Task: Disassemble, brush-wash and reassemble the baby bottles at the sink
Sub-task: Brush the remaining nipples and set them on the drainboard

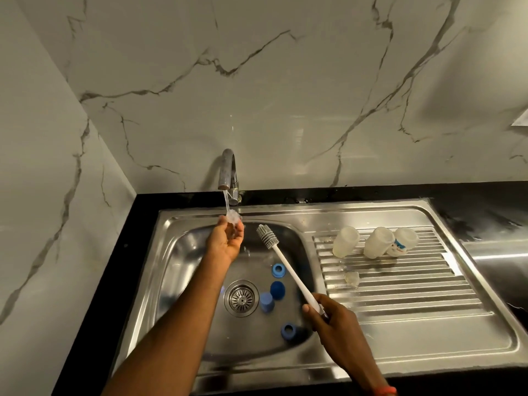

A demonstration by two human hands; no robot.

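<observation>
**Slippery teat under the tap**

The sink [177,252] carries three bottles [378,242] on its drainboard, blue caps [278,270] in its basin. My right grip [328,312] wraps the brush [288,270] handle; my left grip [225,241] pinches a clear teat [233,217] under running water. Wet, it may slip free.

Light: dim, warm, overhead. Glare: bright streaks on sink [400,338] steel right of the right hand [328,314]; faint sheen on wall [297,132] above the left hand [225,240]. Shadows: soft, in the basin under both arms. Edges: wide-angle bending, table [485,207] line curved. Focus: slightly soft throughout.
</observation>
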